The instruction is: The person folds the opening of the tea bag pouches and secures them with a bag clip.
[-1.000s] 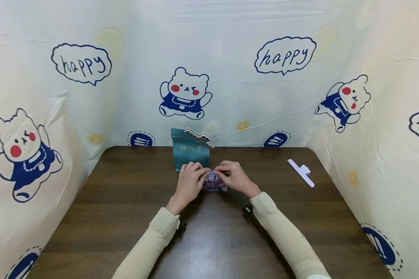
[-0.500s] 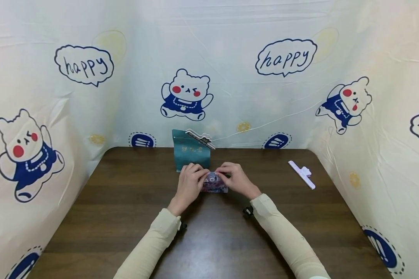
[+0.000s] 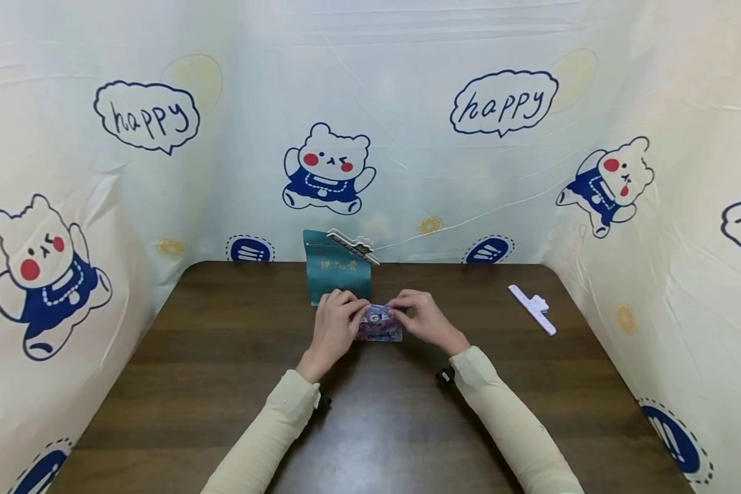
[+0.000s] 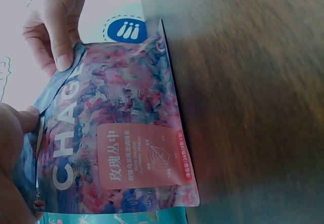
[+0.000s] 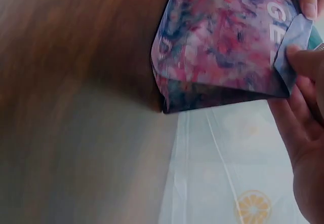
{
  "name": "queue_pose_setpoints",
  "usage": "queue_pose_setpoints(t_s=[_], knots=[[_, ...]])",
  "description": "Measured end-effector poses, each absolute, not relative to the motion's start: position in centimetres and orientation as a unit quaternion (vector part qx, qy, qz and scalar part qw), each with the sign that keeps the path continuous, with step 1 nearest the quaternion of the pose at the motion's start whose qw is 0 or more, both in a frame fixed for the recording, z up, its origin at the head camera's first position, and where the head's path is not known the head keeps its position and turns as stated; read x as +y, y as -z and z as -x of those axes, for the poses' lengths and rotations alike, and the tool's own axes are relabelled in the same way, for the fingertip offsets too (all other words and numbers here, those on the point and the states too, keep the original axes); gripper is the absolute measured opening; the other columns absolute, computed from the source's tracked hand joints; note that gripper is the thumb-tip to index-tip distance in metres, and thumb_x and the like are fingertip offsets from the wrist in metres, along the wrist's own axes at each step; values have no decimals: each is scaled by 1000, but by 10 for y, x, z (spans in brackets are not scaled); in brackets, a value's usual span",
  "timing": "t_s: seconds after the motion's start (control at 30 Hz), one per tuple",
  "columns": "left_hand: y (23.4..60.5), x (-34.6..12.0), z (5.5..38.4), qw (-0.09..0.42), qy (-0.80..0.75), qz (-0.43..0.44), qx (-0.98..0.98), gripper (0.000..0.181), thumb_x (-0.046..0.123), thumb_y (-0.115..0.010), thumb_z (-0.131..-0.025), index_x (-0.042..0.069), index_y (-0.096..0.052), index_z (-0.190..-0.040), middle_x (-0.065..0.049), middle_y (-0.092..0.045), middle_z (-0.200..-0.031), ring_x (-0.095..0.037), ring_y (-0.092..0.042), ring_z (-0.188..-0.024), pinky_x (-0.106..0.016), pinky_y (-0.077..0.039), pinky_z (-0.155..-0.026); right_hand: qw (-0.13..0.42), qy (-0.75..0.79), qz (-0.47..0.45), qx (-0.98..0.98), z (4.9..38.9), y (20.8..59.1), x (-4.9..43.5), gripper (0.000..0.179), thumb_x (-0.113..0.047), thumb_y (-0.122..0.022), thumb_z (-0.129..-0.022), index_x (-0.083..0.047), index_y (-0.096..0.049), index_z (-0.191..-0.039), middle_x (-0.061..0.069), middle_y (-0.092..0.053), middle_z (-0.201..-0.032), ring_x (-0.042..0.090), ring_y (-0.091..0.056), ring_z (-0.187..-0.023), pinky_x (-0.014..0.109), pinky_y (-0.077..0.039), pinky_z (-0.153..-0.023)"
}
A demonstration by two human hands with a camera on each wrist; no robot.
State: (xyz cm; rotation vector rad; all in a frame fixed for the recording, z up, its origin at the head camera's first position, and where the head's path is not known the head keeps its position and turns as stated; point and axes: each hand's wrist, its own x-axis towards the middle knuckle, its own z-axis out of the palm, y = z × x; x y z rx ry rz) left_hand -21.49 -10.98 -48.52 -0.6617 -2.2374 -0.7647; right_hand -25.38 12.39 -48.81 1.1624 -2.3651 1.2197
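A pink-and-blue tea pouch (image 3: 379, 329) stands on the table, its printed front and label facing me in the left wrist view. Its top edge is folded over toward the front, the fold (image 4: 55, 87) slanting across the upper part. My left hand (image 3: 333, 322) pinches the top at the left corner. At the right corner, my right hand (image 3: 427, 320) pinches the folded strip (image 5: 294, 39) between thumb and fingers. The pouch's side gusset (image 5: 217, 96) shows dark in the right wrist view. Some fingers behind the pouch are hidden.
Just behind my left hand stands a teal pouch (image 3: 338, 273), with a black-and-white clip (image 3: 353, 245) slanting across its top right corner. A pale lilac clip (image 3: 533, 310) lies on the wooden table (image 3: 222, 384) to the right. Printed curtain (image 3: 407, 171) surrounds the table.
My right hand has slid a little to the right along the pouch's top edge, and more of the front lettering shows between the hands. My left hand keeps its place.
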Motion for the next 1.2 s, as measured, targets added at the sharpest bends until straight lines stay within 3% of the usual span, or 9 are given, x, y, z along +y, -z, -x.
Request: queue_pose_setpoints(t_s=[0.2, 0.33, 0.47, 0.63, 0.83, 1.0, 1.2], knots=[[483, -111, 215, 328, 295, 253, -861, 10, 15, -77, -92, 10, -82, -98, -2, -69, -85, -22, -55, -78, -40, -45, -79, 141, -418, -394, -806, 256, 491, 120, 11, -3, -73, -93, -9, -80, -98, 1, -70, -88, 9, -64, -80, 39, -57, -65], [482, -110, 215, 329, 295, 255, -860, 9, 14, -77, -92, 10, -82, -98, -1, -69, -85, -22, -54, -78, -40, -45, -77, 114, -419, -399, -808, 254, 487, 125, 14, -4, -71, -95, -10, -80, -104, 2, -71, -92, 11, -65, -84, 35, -58, -70], [481, -109, 215, 327, 295, 262, -859, 10, 15, -78, -91, 10, -82, -98, -1, -68, -85, -20, -54, -78, -39, -45, -76, 73, -407, -400, -818, 252, 482, 133, 29, 7, -68, -93, -12, -78, -112, -1, -70, -99, 13, -66, -92, 32, -58, -78], [482, -109, 215, 325, 292, 261, -861, 10, 15, -78, -91, 11, -82, -98, 0, -67, -83, -20, -53, -77, -38, -45, -76, 54, -388, -405, -826, 251, 482, 137, 41, 16, -64, -90, -11, -75, -120, -1, -70, -104, 11, -66, -95, 29, -57, -80], [483, -109, 214, 316, 297, 263, -862, 9, 14, -77, -91, 11, -82, -98, -1, -67, -83, -21, -53, -77, -38, -44, -75, 71, -380, -405, -829, 251, 484, 137, 37, 14, -65, -90, -9, -77, -116, 1, -71, -101, 8, -66, -92, 27, -57, -76], [481, -108, 215, 313, 300, 257, -864, 10, 15, -77, -92, 10, -82, -99, 0, -67, -84, -21, -54, -78, -38, -45, -76, 47, -376, -389, -840, 250, 475, 136, 32, 10, -68, -91, -11, -78, -112, 1, -72, -100, 11, -69, -92, 25, -58, -80], [483, -108, 214, 322, 306, 254, -859, 11, 15, -77, -91, 9, -82, -99, 0, -66, -82, -20, -53, -77, -39, -44, -76, 35, -367, -380, -848, 247, 465, 126, 19, -2, -71, -94, -10, -78, -109, 1, -72, -100, 10, -67, -92, 35, -59, -84]])
